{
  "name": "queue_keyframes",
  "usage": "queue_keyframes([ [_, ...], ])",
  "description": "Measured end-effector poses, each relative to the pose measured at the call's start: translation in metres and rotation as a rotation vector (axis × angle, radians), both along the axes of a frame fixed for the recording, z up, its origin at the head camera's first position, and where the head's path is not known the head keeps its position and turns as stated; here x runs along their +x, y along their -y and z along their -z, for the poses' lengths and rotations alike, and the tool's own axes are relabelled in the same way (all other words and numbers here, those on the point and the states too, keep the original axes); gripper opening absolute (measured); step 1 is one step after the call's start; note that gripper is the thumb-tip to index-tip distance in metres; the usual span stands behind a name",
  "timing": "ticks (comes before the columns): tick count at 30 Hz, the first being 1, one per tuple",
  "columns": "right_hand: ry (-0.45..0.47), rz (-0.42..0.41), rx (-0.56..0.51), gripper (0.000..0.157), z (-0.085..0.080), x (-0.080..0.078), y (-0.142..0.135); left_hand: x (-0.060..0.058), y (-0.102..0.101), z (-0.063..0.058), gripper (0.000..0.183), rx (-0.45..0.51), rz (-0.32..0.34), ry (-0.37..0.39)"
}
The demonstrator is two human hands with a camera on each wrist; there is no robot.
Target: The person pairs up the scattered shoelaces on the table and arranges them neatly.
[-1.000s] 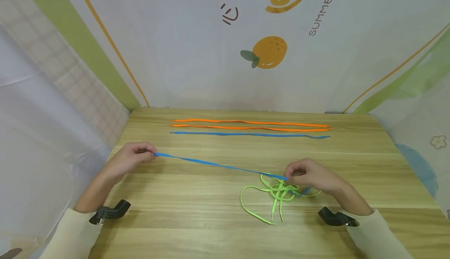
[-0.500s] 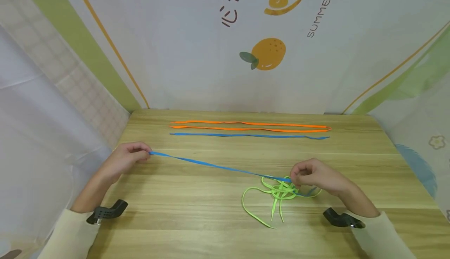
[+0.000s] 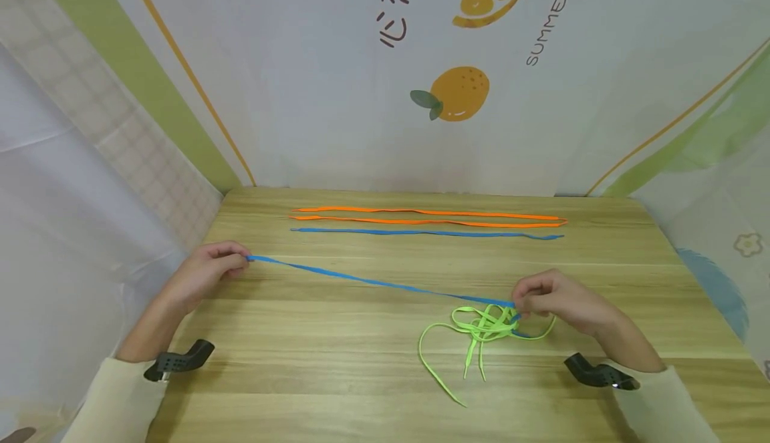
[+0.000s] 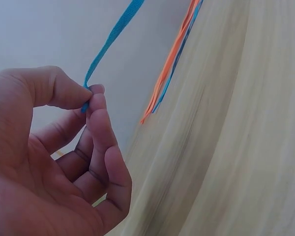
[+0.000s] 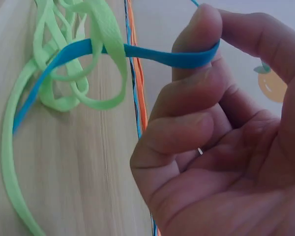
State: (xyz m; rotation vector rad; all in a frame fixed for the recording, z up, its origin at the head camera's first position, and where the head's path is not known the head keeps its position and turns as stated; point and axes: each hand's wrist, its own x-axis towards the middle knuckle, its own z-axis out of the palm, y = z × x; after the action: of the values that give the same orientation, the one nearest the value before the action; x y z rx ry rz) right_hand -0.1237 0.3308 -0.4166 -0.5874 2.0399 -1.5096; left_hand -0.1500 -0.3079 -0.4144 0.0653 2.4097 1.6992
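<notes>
A flat blue shoelace stretches nearly taut between both hands, sloping down to the right. My left hand pinches its left end between thumb and fingertips, as the left wrist view shows up close. Further along, my right hand pinches the same lace between thumb and index finger. From there, in the right wrist view, the blue lace's tail runs through a loop of a tangled lime-green shoelace. That green tangle lies below and left of the right hand, with loose ends trailing toward the front.
Toward the back of the wooden table, an orange shoelace lies doubled in two long rows. Just in front of it lies another blue shoelace, laid out straight. A printed curtain hangs behind the table.
My hands have moved apart, left hand leftward and right hand rightward, drawing the blue shoelace further out of the green tangle. The green shoelace has shifted slightly right, its long loose end swinging round toward the front.
</notes>
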Motion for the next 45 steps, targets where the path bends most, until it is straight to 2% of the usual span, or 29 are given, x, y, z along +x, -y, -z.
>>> queue_keyframes([
  [8, -0.01, 0.028, -0.072, 0.013, 0.004, -0.002, -0.013, -0.001, 0.003, -0.001, 0.012, -0.012, -0.034, 0.021],
  [16, 0.025, 0.052, -0.121, 0.031, 0.008, -0.004, -0.03, -0.004, 0.008, 0.002, 0.014, -0.006, -0.046, 0.033],
  [24, 0.046, 0.068, -0.176, 0.037, 0.013, -0.006, -0.044, -0.006, 0.011, 0.005, 0.014, -0.011, -0.051, 0.041],
  [37, 0.11, 0.231, -0.152, 0.038, 0.015, -0.005, -0.071, -0.008, 0.01, 0.004, 0.015, -0.014, -0.039, 0.017],
  [45, 0.114, 0.239, -0.232, 0.042, 0.021, -0.005, -0.086, -0.008, 0.007, 0.003, 0.018, -0.014, -0.016, 0.022],
])
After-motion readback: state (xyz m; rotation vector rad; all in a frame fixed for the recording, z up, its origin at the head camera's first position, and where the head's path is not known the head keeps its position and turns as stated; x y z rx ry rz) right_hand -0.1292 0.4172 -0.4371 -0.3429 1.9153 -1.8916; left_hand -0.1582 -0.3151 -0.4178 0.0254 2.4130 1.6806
